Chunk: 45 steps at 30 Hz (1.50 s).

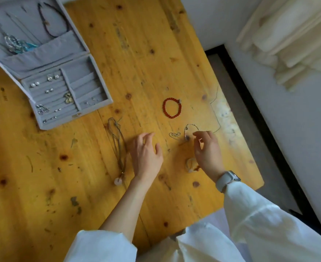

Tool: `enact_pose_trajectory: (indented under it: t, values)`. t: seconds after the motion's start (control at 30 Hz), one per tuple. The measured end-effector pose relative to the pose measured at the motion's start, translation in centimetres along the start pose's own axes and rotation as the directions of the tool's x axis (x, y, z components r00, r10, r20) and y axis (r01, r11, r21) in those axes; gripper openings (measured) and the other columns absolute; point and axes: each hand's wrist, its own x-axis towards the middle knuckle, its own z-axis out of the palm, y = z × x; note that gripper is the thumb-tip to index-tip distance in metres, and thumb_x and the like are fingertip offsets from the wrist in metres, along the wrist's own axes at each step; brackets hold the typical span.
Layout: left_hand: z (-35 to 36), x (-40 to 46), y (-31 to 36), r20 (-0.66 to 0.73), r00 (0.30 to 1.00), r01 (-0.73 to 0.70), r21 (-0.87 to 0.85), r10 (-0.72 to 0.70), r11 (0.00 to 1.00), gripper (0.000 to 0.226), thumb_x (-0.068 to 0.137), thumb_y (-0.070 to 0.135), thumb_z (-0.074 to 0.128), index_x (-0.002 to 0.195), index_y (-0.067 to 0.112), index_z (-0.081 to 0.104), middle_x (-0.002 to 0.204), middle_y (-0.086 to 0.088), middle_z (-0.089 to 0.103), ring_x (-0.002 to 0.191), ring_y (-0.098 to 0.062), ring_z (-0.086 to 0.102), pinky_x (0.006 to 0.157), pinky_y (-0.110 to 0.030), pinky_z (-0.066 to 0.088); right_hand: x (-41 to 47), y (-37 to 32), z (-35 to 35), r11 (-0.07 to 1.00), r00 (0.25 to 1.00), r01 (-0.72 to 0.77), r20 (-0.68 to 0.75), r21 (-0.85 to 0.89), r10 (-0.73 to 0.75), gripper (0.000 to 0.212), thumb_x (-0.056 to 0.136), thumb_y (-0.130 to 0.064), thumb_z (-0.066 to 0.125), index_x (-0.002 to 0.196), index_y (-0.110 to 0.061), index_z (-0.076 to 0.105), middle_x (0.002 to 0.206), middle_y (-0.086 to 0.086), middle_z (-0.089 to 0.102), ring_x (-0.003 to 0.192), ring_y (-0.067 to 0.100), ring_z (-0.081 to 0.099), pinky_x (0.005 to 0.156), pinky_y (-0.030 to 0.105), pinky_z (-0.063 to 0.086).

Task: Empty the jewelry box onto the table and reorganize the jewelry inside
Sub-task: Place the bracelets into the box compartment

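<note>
Emptying is partly done: earrings are left in the jewelry box at far left. A silver bangle is pinched by the right hand; the left hand hovers relaxed over the worktop.

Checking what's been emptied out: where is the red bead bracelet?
The red bead bracelet lies on the wooden table, right of the jewelry box, beyond both hands.

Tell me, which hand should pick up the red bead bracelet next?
Probably the left hand. It hovers open and holds nothing, while the right hand is pinching the silver bangle. The red bead bracelet lies just beyond both hands.
</note>
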Motion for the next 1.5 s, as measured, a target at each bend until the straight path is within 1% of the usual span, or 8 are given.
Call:
enact_pose_trajectory:
  t: [0.17,0.47,0.67,0.8,1.0,1.27,1.37,1.5]
  values:
    - [2.0,2.9,2.4,-0.002,0.999,0.042,0.194,-0.042,0.98,0.041,0.09,0.028,0.053,0.13,0.019,0.051,0.139,-0.004,0.039,0.124,-0.026,0.032,0.095,-0.044,0.029,3.5,2.2,-0.4,0.999,0.999,-0.035,0.002,0.004,0.035,0.021,0.088,-0.003,0.049,0.107,-0.002,0.058,0.104,0.016,0.055,0.097,0.031,0.05,0.079,0.031,0.039]
    - [3.0,9.3,6.1,-0.11,0.964,0.248,0.057,-0.241,0.967,0.028,0.082,0.043,0.062,0.101,0.022,0.063,0.122,-0.003,0.046,0.118,-0.024,0.036,0.093,-0.038,0.028,4.0,3.3,0.4,0.999,1.0,0.015,0.02,-0.049,-0.014,0.022,0.084,-0.013,0.06,0.104,-0.006,0.056,0.097,0.011,0.05,0.09,0.025,0.042,0.078,0.033,0.038]
    - [2.6,9.9,6.1,0.01,0.983,0.182,0.121,-0.185,0.976,0.013,0.087,0.033,0.059,0.096,0.025,0.064,0.118,0.001,0.051,0.116,-0.022,0.038,0.09,-0.037,0.029,4.2,2.8,0.5,0.997,1.0,-0.013,0.006,-0.082,0.013,0.022,0.082,-0.014,0.061,0.102,-0.006,0.057,0.096,0.012,0.051,0.089,0.028,0.044,0.075,0.038,0.041]
    - [0.9,9.0,4.3,0.098,0.994,0.057,-0.177,-0.04,0.983,0.003,0.089,0.015,0.059,0.092,0.014,0.058,0.095,-0.002,0.059,0.095,-0.024,0.053,0.077,-0.026,0.038,4.8,1.1,0.4,0.995,0.998,-0.058,0.004,-0.086,0.058,0.02,0.086,-0.016,0.054,0.104,-0.009,0.057,0.098,0.009,0.055,0.092,0.027,0.047,0.077,0.036,0.037]
    - [-4.4,8.2,2.5,0.127,0.978,0.207,-0.655,-0.164,0.727,0.017,0.088,0.006,0.058,0.083,0.022,0.057,0.079,-0.001,0.065,0.071,-0.008,0.063,0.07,-0.025,0.054,7.2,-7.1,1.6,0.932,0.962,0.056,0.23,0.359,-0.147,0.029,0.089,-0.011,0.053,0.118,-0.012,0.053,0.1,-0.006,0.056,0.085,0.014,0.053,0.07,0.015,0.039]
    - [-12.8,11.6,-2.1,-0.009,0.946,0.136,-0.897,-0.325,0.42,0.013,0.092,0.003,0.05,0.088,0.013,0.057,0.08,-0.003,0.061,0.072,-0.013,0.062,0.065,-0.024,0.054,11.3,-17.5,6.5,0.91,0.931,0.24,0.187,0.338,-0.314,0.03,0.091,-0.019,0.053,0.121,-0.015,0.051,0.101,-0.001,0.043,0.083,0.009,0.045,0.076,0.021,0.04]
    - [-14.6,13.3,-4.1,-0.076,0.944,0.091,-0.876,-0.322,0.473,0.015,0.091,0.003,0.052,0.085,0.015,0.058,0.08,-0.001,0.061,0.073,-0.012,0.06,0.064,-0.021,0.053,13.0,-20.5,8.0,0.91,0.92,0.229,0.23,0.345,-0.319,0.016,0.092,-0.017,0.05,0.105,-0.011,0.057,0.101,0.0,0.047,0.076,0.009,0.046,0.065,0.011,0.034]
    - [-15.0,16.2,-8.1,-0.346,0.924,-0.005,-0.435,-0.162,0.9,0.012,0.088,0.009,0.058,0.096,0.011,0.067,0.096,-0.006,0.064,0.088,-0.021,0.057,0.08,-0.027,0.045,15.3,-22.9,9.3,0.884,0.912,0.31,0.154,0.351,-0.381,0.009,0.093,-0.011,0.048,0.099,-0.01,0.053,0.089,-0.001,0.055,0.077,0.012,0.049,0.058,0.012,0.035]
